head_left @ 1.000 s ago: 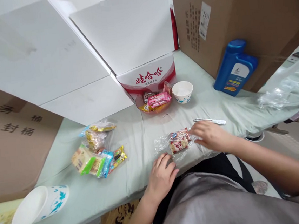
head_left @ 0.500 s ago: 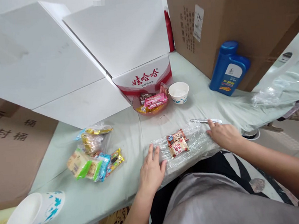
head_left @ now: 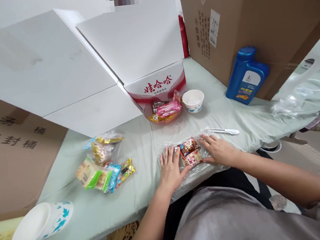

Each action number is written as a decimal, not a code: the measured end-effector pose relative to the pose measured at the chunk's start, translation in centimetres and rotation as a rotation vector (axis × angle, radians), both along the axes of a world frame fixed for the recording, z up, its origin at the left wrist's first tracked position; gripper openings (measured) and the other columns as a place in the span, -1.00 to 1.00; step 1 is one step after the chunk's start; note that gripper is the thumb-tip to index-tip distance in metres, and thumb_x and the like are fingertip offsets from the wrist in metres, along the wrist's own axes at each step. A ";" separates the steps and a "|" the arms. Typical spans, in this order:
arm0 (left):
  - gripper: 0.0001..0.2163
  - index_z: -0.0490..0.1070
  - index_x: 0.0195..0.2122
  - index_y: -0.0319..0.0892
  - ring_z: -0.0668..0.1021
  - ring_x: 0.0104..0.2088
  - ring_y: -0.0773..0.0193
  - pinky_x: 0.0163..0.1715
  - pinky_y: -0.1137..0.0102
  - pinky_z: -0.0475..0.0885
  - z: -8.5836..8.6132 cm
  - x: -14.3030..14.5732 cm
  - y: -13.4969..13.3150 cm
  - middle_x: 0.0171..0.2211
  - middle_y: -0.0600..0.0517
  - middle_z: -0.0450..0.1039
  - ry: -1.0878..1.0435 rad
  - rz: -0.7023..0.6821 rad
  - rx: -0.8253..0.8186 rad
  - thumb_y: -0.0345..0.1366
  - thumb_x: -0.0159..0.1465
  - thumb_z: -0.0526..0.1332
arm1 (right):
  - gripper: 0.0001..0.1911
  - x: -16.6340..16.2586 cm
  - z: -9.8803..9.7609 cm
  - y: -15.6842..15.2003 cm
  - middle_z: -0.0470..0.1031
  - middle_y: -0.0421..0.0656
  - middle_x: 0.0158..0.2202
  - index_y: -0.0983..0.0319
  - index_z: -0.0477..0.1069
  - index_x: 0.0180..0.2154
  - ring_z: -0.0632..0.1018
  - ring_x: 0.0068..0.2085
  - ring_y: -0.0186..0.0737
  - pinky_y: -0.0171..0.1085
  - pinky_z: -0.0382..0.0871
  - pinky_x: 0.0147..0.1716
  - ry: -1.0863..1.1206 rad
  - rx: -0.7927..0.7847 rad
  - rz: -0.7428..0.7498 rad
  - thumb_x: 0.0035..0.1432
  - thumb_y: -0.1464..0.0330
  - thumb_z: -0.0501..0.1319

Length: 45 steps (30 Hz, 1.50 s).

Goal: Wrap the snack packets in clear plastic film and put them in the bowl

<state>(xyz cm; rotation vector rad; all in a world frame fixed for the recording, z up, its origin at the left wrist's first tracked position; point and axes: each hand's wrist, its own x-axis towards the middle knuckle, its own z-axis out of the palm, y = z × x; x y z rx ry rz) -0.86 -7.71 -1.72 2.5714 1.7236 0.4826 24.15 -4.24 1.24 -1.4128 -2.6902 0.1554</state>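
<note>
Two small snack packets lie side by side on a sheet of clear plastic wrap (head_left: 180, 184) near the table's front edge. The farther is a brown packet (head_left: 189, 146), the nearer a cream packet with red print (head_left: 192, 158). My left hand (head_left: 170, 168) rests flat on the wrap at their left, fingers spread. On their right, my right hand (head_left: 218, 150) lies with its fingers outstretched, fingertips at the wrap beside the packets. Neither hand grips anything. Just beyond my right hand is a white utility knife (head_left: 223, 131).
A pink clear bowl (head_left: 164, 120) of snacks and a paper cup (head_left: 193, 101) stand at the back. Several wrapped snacks (head_left: 104, 165) are piled left, with paper cups (head_left: 42, 225) nearer. White boxes (head_left: 132, 39), a blue bottle (head_left: 246, 76) and a cardboard box (head_left: 252, 20) line the rear.
My right hand has left the utility knife and moved left to the packets. My left hand has shifted slightly right, closer to them. The plastic wrap's right part is now drawn inward.
</note>
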 end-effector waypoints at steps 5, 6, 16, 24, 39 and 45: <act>-0.13 0.06 0.35 -0.10 0.02 0.33 -0.39 0.19 -0.31 0.02 -0.4 -0.1 -0.2 0.34 -0.22 0.07 0.094 0.059 -0.064 0.20 0.09 0.26 | 0.19 1.8 -0.8 2.6 0.15 0.29 0.28 0.36 0.12 0.28 0.35 0.12 0.31 0.07 0.32 -0.01 -0.119 0.043 -0.121 -0.20 -0.27 0.26; -0.11 0.06 0.35 -0.10 0.02 0.33 -0.40 0.19 -0.31 0.01 -0.3 0.0 -0.2 0.34 -0.22 0.07 0.099 0.059 -0.070 0.21 0.08 0.27 | 0.15 2.3 -0.8 3.2 0.22 0.25 0.25 0.34 0.15 0.27 0.37 0.10 0.27 0.05 0.31 -0.01 -0.121 0.048 -0.131 -0.17 -0.27 0.24; -0.07 0.04 0.36 -0.09 -0.03 0.34 -0.42 0.19 -0.30 -0.01 0.3 0.3 -0.3 0.36 -0.21 0.02 0.128 0.069 -0.135 0.23 0.04 0.28 | -0.67 4.2 1.1 5.0 0.51 0.11 -0.11 0.35 0.46 -0.10 0.47 -0.08 0.02 -0.09 0.30 -0.05 0.151 0.226 -0.261 0.33 0.28 0.04; -0.51 0.29 0.22 -0.12 0.47 0.01 -0.08 -0.04 0.04 0.39 2.0 -0.2 2.9 0.12 -0.21 0.40 0.092 0.182 -0.002 0.00 0.35 0.03 | -0.66 -0.8 -1.5 2.7 0.49 0.06 -0.11 0.33 0.40 -0.02 0.45 -0.06 -0.07 -0.09 0.30 -0.02 0.281 0.128 0.201 0.31 0.24 0.08; -0.65 0.43 0.07 -0.18 0.35 0.11 -0.16 0.04 -0.06 0.32 0.0 -1.7 4.9 0.14 -0.19 0.37 -0.013 0.354 0.133 -0.19 0.33 0.08 | -0.52 0.5 -0.8 8.2 0.45 0.12 0.06 0.37 0.44 0.03 0.38 0.12 0.02 -0.05 0.17 0.15 0.136 0.165 -0.129 0.38 0.23 -0.10; -0.59 0.33 0.18 -0.15 0.24 0.27 -0.12 0.21 -0.04 0.17 -0.2 -1.5 4.9 0.24 -0.13 0.28 0.030 0.198 -0.009 -0.16 0.36 0.04 | -0.40 -1.3 -2.1 8.8 0.33 0.11 0.20 0.38 0.28 0.20 0.31 0.19 0.10 0.01 0.13 0.19 0.129 0.109 0.035 0.28 0.13 0.07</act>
